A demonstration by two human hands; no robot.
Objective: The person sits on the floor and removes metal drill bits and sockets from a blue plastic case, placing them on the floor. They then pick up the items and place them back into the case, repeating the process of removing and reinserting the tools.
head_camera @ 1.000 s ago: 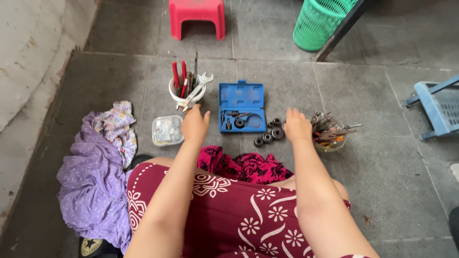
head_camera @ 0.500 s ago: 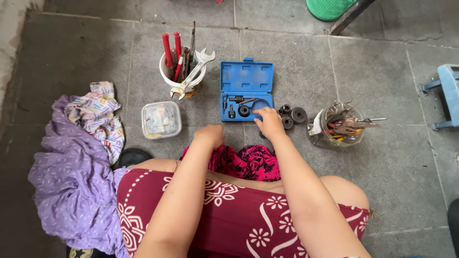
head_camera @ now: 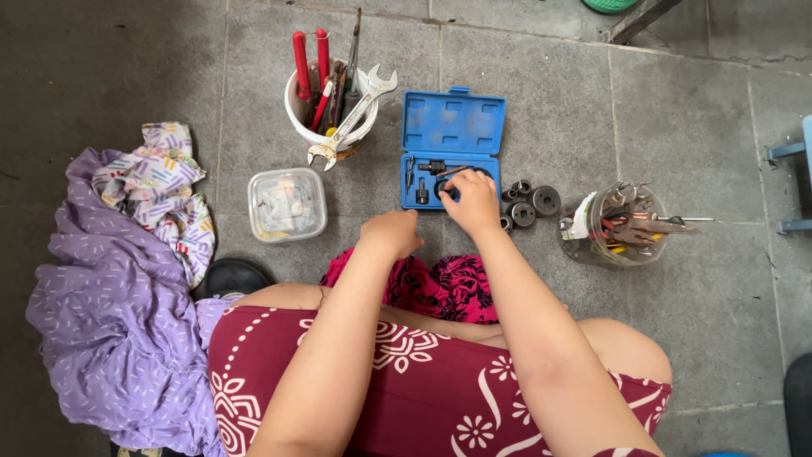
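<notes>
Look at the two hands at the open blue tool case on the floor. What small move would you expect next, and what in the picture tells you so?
Probably the right hand sets a round piece into the blue case: its fingers lie over the tray's right side, and the black round sockets sit loose on the tiles beside it. Whether it holds one is hidden. The left hand rests closed at the case's near edge.

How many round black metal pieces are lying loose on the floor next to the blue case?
4 visible, right of the blue case: one largest, one, one, and one by the right hand, which may hide more.
</notes>
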